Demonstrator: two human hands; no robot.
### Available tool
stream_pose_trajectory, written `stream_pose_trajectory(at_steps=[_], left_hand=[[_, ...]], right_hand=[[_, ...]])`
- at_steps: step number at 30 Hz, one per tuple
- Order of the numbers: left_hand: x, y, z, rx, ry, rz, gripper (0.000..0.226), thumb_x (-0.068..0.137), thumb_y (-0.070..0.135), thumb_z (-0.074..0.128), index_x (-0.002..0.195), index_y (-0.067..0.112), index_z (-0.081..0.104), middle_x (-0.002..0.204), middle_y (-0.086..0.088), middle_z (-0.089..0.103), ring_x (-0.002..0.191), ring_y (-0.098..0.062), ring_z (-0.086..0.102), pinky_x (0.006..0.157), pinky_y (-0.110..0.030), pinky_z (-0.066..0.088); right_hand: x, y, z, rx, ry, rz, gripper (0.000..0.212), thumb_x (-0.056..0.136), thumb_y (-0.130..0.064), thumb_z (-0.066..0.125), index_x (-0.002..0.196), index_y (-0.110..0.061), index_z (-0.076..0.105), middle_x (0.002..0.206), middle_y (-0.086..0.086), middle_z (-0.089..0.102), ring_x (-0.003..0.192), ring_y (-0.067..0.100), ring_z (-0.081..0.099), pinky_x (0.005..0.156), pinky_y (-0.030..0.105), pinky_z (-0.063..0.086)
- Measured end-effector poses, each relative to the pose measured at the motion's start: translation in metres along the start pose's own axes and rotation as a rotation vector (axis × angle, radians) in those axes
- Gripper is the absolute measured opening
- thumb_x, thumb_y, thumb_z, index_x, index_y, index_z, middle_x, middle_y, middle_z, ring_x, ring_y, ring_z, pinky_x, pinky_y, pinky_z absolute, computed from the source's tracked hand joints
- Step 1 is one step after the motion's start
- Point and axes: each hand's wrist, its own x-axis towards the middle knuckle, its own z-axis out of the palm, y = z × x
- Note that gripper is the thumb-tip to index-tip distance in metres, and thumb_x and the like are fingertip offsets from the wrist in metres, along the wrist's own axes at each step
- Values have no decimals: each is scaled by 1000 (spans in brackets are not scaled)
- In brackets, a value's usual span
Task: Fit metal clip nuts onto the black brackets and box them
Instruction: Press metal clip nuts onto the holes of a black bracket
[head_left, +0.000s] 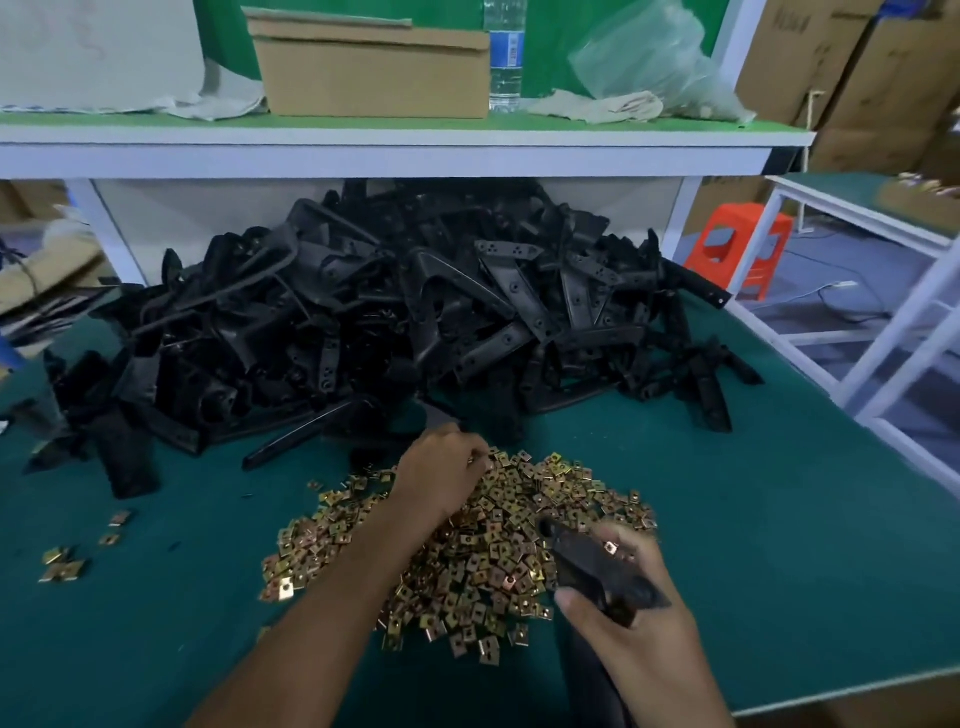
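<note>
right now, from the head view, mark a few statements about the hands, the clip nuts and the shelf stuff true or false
1. The right hand holds a black bracket. True.
2. The cardboard box stands to the right of the water bottle. False: the box stands to the left of the bottle.
3. The left hand reaches into the clip nut pile. True.
4. The clip nut pile lies inside the cardboard box. False: it lies on the green table, in front of the bracket heap.
</note>
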Motion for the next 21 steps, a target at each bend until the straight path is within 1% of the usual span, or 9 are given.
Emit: stream_pose_trajectory(at_steps=[3, 5, 7, 8, 10, 12, 15, 19, 21], left_hand=[[2, -1, -5, -115, -21, -67, 9, 93, 38, 68, 90, 30, 65, 93, 12, 63, 93, -12, 63, 78, -29, 52], [-1, -4, -10, -237, -3, -111, 10, 94, 35, 68, 87, 29, 64, 87, 15, 65, 89, -6, 63, 71, -22, 49], [-9, -7, -18, -405, 34, -159, 6, 94, 35, 68, 90, 32, 64, 91, 16, 66, 90, 1, 61, 69, -15, 44], [-14, -9, -22, -507, 45, -180, 3, 94, 35, 68, 93, 34, 65, 95, 17, 67, 93, 4, 61, 71, -14, 43], [-30, -11, -31, -698, 58, -170, 5, 96, 34, 67, 99, 38, 67, 96, 18, 69, 91, 6, 63, 73, -12, 47], [-47, -13, -38, -783, 76, -124, 10, 97, 33, 65, 99, 41, 71, 89, 15, 70, 80, 3, 64, 71, -14, 51], [-68, -14, -46, -846, 87, -87, 10, 95, 38, 67, 102, 42, 74, 83, 6, 70, 72, -2, 62, 70, -19, 52], [-83, -11, -53, -960, 116, -101, 17, 93, 36, 71, 108, 41, 74, 90, 4, 74, 82, -10, 69, 80, -24, 57], [-88, -8, -57, -1048, 115, -92, 21, 90, 34, 73, 110, 39, 75, 91, 2, 75, 86, -12, 71, 81, -24, 57]], right_hand=[[9, 1, 6, 71, -58, -9, 45, 86, -18, 81, 110, -53, 70, 104, -14, 75, 102, 6, 68, 84, 27, 53], [13, -1, 15, 146, -104, 7, 41, 88, -16, 78, 107, -51, 73, 103, -12, 76, 101, 7, 68, 86, 25, 51], [19, -3, 22, 182, -133, 26, 27, 90, -20, 76, 87, -47, 77, 81, -14, 74, 78, 5, 66, 69, 18, 47], [22, -2, 26, 176, -149, 44, 26, 90, -26, 76, 70, -42, 73, 64, -15, 63, 61, 5, 57, 57, 15, 39], [28, 1, 32, 149, -162, 72, 43, 90, -35, 75, 51, -31, 55, 51, -9, 37, 47, 8, 35, 47, 17, 24], [32, 0, 37, 114, -173, 35, 48, 91, -32, 74, 49, -31, 52, 48, -12, 34, 44, 4, 31, 45, 13, 23], [36, 2, 43, 121, -186, -11, 46, 89, -30, 77, 47, -35, 58, 46, -18, 45, 43, -3, 42, 46, 9, 30], [40, 1, 45, 117, -189, 1, 54, 81, -52, 79, 54, -26, 40, 57, 2, 35, 53, 16, 33, 53, 29, 24], [39, 1, 48, 92, -193, -56, 52, 85, -43, 78, 51, -25, 43, 53, -3, 37, 50, 11, 35, 53, 26, 26]])
